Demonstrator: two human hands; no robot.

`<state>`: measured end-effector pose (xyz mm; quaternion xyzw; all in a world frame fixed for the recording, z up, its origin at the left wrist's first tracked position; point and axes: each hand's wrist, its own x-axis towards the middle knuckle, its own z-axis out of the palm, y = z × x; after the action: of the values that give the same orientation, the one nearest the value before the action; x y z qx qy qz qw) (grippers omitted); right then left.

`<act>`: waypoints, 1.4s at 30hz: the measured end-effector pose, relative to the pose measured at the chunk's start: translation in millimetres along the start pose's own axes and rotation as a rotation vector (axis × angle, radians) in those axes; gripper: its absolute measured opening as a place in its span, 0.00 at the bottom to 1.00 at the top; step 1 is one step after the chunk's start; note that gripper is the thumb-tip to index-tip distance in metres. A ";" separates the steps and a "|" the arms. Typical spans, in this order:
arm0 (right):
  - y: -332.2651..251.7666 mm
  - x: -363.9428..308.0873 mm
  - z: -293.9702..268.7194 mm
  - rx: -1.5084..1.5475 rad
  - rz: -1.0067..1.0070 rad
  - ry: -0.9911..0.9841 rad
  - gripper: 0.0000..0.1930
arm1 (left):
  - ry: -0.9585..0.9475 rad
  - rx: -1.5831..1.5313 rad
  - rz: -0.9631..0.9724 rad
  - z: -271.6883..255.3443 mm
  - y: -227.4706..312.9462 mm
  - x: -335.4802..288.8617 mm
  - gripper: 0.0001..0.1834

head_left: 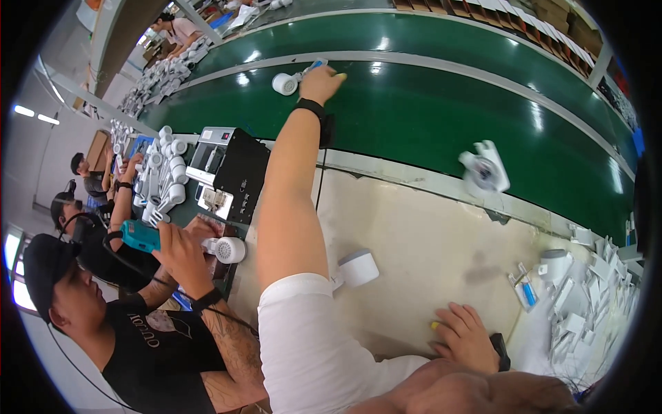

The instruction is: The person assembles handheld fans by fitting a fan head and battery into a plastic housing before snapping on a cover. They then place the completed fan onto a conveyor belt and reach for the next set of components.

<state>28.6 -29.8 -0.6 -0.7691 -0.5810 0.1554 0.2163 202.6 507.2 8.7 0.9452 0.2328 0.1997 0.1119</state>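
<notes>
1. Grip looks iffy: left hand (319, 84) hides its fingers, so can't tell how open or whether it's holding the white device (284, 84) just left of it.
2. Loose hold plus running green belt (414, 103) underneath? Could drag it off.
3. Right hand (465, 338), well apart: spread, nothing visibly held.

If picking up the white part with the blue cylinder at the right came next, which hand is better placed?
Probably the right hand: it rests on the cream tabletop, nearer the white part, while the left hand is stretched far out over the green belt, at a round-headed white device.
</notes>
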 end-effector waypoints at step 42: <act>7.8 -62.2 -83.8 1.322 0.101 0.617 0.39 | -0.600 -1.104 0.490 -85.4 344.6 -301.9 0.41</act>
<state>58.9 -104.0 66.5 -0.5125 -0.2422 0.2597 0.7818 57.1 72.3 91.9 0.7895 -0.1657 0.0376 0.5897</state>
